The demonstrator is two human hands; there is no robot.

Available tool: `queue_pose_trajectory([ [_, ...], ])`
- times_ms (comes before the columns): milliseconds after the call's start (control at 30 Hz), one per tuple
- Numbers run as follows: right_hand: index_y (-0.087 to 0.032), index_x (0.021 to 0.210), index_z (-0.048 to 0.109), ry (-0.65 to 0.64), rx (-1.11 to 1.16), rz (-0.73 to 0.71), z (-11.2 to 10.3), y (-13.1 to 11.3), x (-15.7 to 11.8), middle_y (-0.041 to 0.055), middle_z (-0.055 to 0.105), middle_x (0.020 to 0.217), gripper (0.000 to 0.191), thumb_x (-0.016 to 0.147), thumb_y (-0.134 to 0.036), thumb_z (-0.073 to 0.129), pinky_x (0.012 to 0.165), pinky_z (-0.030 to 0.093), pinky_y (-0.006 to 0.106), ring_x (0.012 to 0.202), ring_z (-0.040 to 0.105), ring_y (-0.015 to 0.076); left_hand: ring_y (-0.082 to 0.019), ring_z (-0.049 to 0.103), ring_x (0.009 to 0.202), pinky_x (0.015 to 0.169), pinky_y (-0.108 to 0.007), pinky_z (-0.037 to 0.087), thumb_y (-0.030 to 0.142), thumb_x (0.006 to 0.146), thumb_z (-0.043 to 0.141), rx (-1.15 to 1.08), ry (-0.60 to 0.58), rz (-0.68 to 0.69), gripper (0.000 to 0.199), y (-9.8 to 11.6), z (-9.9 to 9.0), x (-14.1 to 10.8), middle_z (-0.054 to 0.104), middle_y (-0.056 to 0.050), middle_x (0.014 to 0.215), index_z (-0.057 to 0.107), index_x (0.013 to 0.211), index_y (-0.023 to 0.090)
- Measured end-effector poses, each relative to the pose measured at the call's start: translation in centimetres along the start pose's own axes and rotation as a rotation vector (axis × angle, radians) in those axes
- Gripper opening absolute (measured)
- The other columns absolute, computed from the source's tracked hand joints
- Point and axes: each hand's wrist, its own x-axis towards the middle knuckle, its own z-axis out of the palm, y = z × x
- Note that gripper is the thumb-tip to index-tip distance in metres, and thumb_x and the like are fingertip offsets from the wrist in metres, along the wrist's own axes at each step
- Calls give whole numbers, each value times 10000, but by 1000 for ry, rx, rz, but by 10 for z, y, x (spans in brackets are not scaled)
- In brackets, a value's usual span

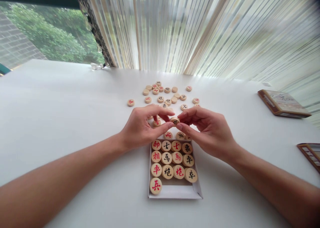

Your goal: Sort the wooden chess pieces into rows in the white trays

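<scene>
Between the fingertips of both hands is one round wooden xiangqi piece with a black character, held above the table. My left hand pinches its left side, and my right hand holds its right side. Just below the hands lies a shallow white box tray. Rows of xiangqi pieces with red and black characters fill its upper part, and a single red piece sits at its lower left. Loose pieces, among them a red one and a black one, lie by the tray's far edge, partly under my hands.
Several more xiangqi pieces are scattered across the white table beyond my hands, some face down. A brown box lid lies at the right, and another brown box part is cut off nearer by. String curtains hang behind the table.
</scene>
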Motion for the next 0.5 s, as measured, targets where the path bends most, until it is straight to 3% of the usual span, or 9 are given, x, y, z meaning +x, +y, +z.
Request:
queue_pose_trajectory([
  [300, -252, 996, 825, 18, 22, 25, 1, -3, 0, 40, 831, 950, 89, 908, -261, 841, 786, 668, 340, 866, 784, 208, -163, 745, 741, 602, -243, 567, 178, 882, 796, -35, -6, 12, 106, 0, 0, 1, 819, -72, 861, 831, 978, 151],
  [500, -249, 986, 832, 48, 95, 43, 4, -7, -1, 25, 830, 879, 138, 867, -290, 889, 680, 687, 303, 765, 800, 187, -157, 737, 723, 618, -255, 573, 171, 895, 796, -36, -1, 68, 88, 0, -1, 2, 821, -54, 821, 843, 970, 174],
])
